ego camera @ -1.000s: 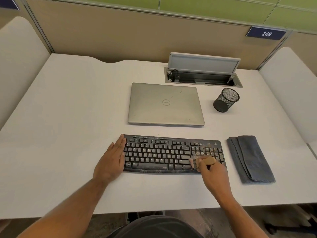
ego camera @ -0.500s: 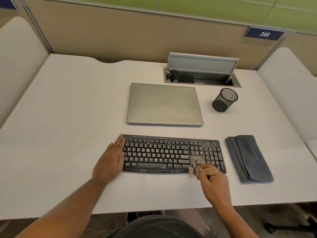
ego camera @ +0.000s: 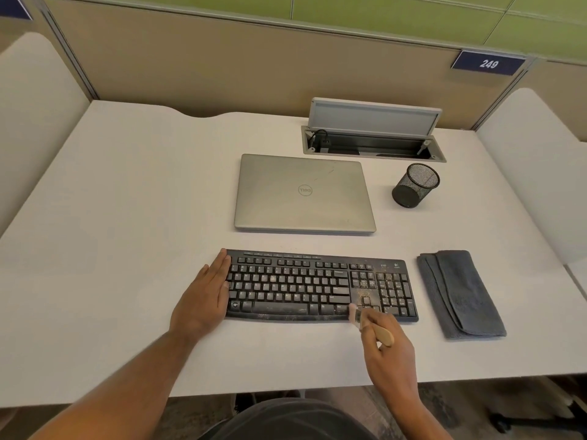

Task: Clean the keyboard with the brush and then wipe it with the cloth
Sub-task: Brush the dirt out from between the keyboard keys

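A black dusty keyboard [ego camera: 305,285] lies on the white desk [ego camera: 127,217] in front of me. My left hand [ego camera: 203,296] lies flat with straight fingers against the keyboard's left end. My right hand [ego camera: 389,350] grips a small brush [ego camera: 371,325] with a wooden handle. Its pale bristles touch the keyboard's front edge below the arrow keys. Crumbs show around the arrow keys. A folded grey cloth [ego camera: 460,293] lies to the right of the keyboard, untouched.
A closed silver laptop [ego camera: 305,193] sits behind the keyboard. A black mesh pen cup [ego camera: 414,185] stands to its right. An open cable box [ego camera: 371,138] is set into the desk at the back. Partitions enclose the desk.
My right hand has drawn the brush down from the arrow-key area to the keyboard's front edge and slightly toward me. The left hand has stayed in place.
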